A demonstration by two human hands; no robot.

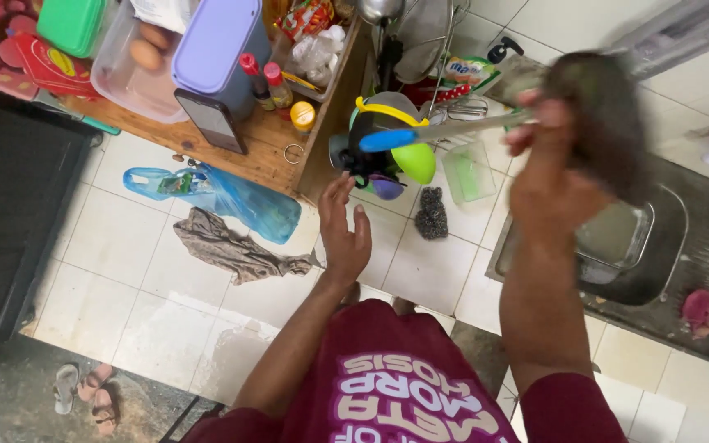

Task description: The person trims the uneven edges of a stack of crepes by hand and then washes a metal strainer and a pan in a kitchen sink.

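Head view, looking down at a tiled counter (420, 267) with an inset steel sink (658, 271) as landmark. The right hand (547, 193), above the sink's left edge, has its grip closed around a dark, motion-blurred object (605, 123), seemingly a pan or pot; its exact kind cannot be told. A blue-handled utensil (445, 131) lies left of that hand, over the utensil holder (383, 148). The left hand (345, 230), further left of the sink, hovers empty, fingers spread. Judged step: carrying the dark object at the sink; steadying calls for the free hand. A steel scourer (432, 213) rests left of the sink; a wooden shelf (248, 135) and wet floor tiles lie beyond.
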